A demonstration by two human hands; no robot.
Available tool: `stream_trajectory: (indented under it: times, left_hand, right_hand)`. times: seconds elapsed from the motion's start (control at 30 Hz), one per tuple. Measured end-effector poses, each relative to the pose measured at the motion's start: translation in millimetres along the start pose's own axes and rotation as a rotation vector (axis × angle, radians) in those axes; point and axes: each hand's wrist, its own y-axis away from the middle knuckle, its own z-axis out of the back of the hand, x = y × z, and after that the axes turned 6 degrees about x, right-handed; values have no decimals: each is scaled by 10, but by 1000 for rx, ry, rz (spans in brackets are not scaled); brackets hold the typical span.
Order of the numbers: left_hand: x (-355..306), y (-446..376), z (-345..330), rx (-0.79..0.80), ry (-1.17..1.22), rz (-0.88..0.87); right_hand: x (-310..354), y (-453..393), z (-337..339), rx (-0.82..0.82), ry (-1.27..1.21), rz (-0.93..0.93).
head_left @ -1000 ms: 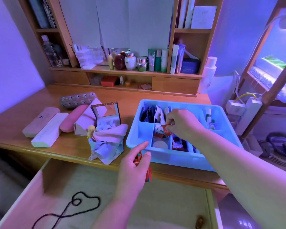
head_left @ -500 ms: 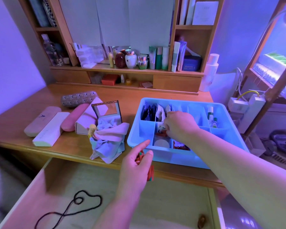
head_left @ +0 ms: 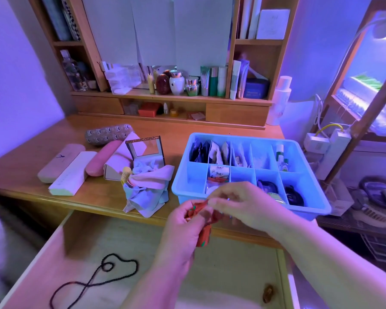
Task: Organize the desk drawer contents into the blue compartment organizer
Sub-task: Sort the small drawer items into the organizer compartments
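Open drawer [head_left: 125, 246] below the fingers, holding a black bead string [head_left: 94, 279]. Blue compartment organizer [head_left: 308, 197] on the surface [head_left: 60, 197] just beyond them, most cells filled. Left hand [head_left: 183, 228], fingers clamped on red packets [head_left: 204, 228]; right hand [head_left: 245, 204] pinches one off the top. Step in hand: transferring packets. Next move likely calls for carrying the piece forward into a front cell.
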Motion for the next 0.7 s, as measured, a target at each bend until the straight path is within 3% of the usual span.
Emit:
stream_trajectory:
  times: [0.13, 0.33, 0.43, 0.53, 0.6, 0.7]
  left_hand:
    - [20, 6, 17, -17, -285, -54]
    - [-21, -36, 35, 14, -572, -154]
    - [-14, -30, 28, 109, -519, -133]
    - [-6, -33, 50, 130, -293, -62]
    - [-3, -52, 81, 104, -169, -39]
    - [-3, -85, 96, 71, -186, -70]
  right_hand:
    - [-22, 86, -76, 24, -210, -77]
    - [39, 41, 34, 164, -161, -184]
    - [51, 10, 83, 208, -79, -196]
    - [29, -4, 123, 85, -63, -154]
    - [21, -7, 139, 27, -121, -125]
    - [36, -18, 129, 33, -294, -94]
